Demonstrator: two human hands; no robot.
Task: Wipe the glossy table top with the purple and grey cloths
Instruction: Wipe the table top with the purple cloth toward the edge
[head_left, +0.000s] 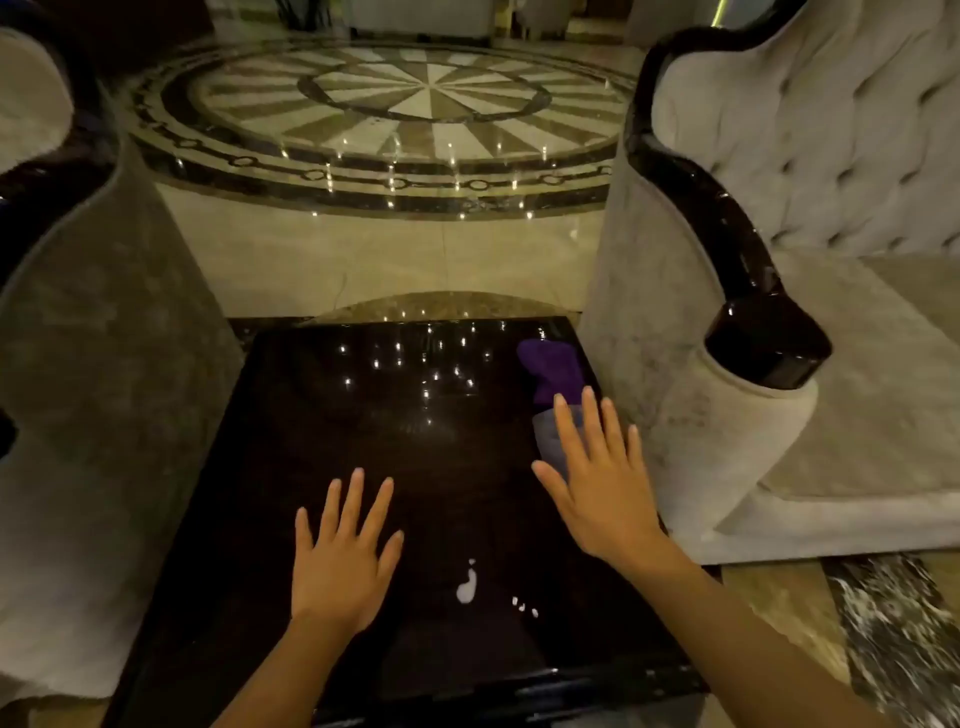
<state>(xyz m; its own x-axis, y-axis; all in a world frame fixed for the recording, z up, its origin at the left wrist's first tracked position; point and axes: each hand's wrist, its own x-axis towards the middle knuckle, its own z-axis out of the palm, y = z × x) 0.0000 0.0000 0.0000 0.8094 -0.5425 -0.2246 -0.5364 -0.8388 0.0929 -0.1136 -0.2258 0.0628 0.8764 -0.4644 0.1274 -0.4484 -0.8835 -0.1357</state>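
Observation:
The glossy dark table top (322, 415) fills the lower middle of the head view and mirrors ceiling lights. A purple cloth (551, 370) lies crumpled near its far right corner. Just nearer lies a grey cloth (548, 435), partly hidden under my right hand (597, 478). That hand is flat with fingers spread, over the grey cloth's near side. My left hand (343, 551) is flat with fingers spread over the table's middle, holding nothing. A white smear (467, 584) and small white spots (525, 607) sit between my wrists.
A tufted grey armchair with a glossy black armrest (763, 332) stands close against the table's right side. Another grey armchair (104, 364) flanks the left. Beyond the far edge lies polished marble floor with a round inlay (374, 119).

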